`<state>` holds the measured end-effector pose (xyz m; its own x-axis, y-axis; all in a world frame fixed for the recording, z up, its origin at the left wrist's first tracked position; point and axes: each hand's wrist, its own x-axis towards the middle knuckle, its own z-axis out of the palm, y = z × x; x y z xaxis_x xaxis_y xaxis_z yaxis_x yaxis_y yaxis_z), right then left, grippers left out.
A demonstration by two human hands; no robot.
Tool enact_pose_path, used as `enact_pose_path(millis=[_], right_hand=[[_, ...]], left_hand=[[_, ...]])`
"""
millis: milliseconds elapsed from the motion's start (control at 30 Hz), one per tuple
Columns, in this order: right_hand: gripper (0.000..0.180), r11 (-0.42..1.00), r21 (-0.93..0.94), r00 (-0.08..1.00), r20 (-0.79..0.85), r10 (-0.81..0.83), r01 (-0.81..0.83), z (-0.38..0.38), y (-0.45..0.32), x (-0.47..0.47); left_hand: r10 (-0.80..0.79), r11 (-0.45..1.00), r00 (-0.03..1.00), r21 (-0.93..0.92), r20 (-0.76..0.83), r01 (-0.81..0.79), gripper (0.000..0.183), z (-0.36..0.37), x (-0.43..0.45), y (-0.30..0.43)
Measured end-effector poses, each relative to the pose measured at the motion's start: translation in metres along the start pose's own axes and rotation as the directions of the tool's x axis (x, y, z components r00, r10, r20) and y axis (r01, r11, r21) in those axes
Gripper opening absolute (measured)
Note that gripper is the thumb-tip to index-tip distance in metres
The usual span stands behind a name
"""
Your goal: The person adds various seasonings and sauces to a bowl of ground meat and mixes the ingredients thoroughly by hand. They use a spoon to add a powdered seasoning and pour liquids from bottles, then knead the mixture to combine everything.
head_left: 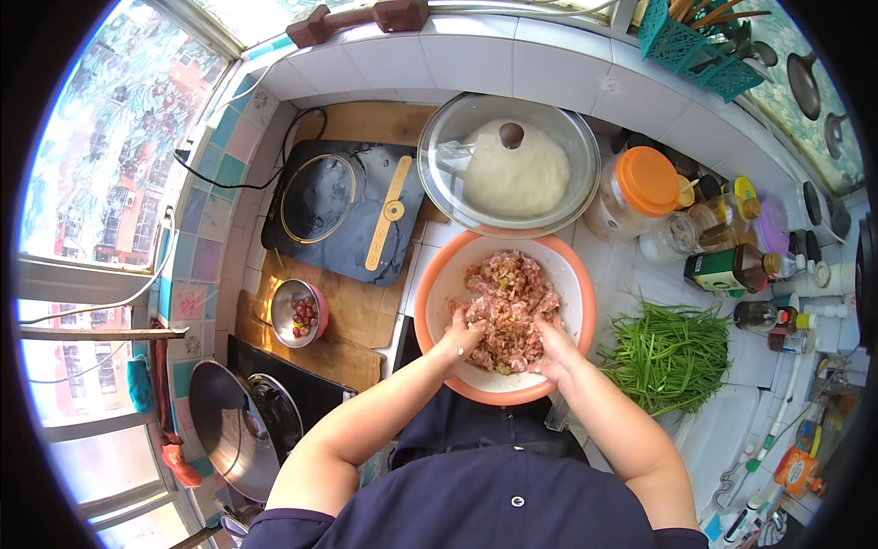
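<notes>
Both my hands are in an orange-rimmed plastic bowl (pixel 424 309) that holds a heap of raw minced meat (pixel 511 302) with brownish and green bits in it. My left hand (pixel 461 340) presses into the heap from the left, its fingertips partly sunk in the meat. On the right side, my right hand (pixel 555 353) digs its fingers into the same heap. Behind the bowl, a glass lid (pixel 446 144) with a brown knob covers a large mass of pale dough (pixel 528 175). Cut green stalks (pixel 665 357) lie in a pile to the right.
An induction cooker (pixel 343 206) stands on wooden boards at the left, above a small bowl of grapes (pixel 304 316). A wok (pixel 236 432) leans at the lower left. Jars and bottles, one an orange-lidded jar (pixel 645 185), crowd the right; a sink (pixel 720 439) lies below them.
</notes>
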<state>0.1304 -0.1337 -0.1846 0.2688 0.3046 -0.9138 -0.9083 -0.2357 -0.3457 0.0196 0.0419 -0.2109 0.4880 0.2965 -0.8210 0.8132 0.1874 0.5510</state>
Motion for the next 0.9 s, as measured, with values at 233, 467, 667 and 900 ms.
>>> enact_pose_path(millis=[233, 467, 667, 900], right_hand=[[0.066, 0.945, 0.28, 0.969, 0.224, 0.106, -0.168, 0.038, -0.005, 0.025], [0.042, 0.941, -0.163, 0.952, 0.132, -0.278, 0.297, 0.027, -0.034, -0.013], [0.061, 0.996, 0.018, 0.965, 0.247, -0.092, 0.09, -0.003, -0.052, -0.048], [0.052, 0.975, 0.212, 0.993, -0.11, -0.049, 0.071, 0.025, -0.059, 0.038]], left_hand=[[-0.063, 0.738, 0.994, -0.666, 0.089, 0.106, 0.048, 0.053, -0.022, 0.045], [0.301, 0.945, 0.953, 0.124, 0.034, -0.303, 0.052, 0.026, -0.047, 0.072], [0.223, 0.948, 0.969, -0.258, 0.111, -0.189, 0.07, -0.021, -0.05, 0.091], [-0.115, 0.939, 0.975, -0.341, -0.19, 0.044, 0.06, 0.014, 0.029, 0.095]])
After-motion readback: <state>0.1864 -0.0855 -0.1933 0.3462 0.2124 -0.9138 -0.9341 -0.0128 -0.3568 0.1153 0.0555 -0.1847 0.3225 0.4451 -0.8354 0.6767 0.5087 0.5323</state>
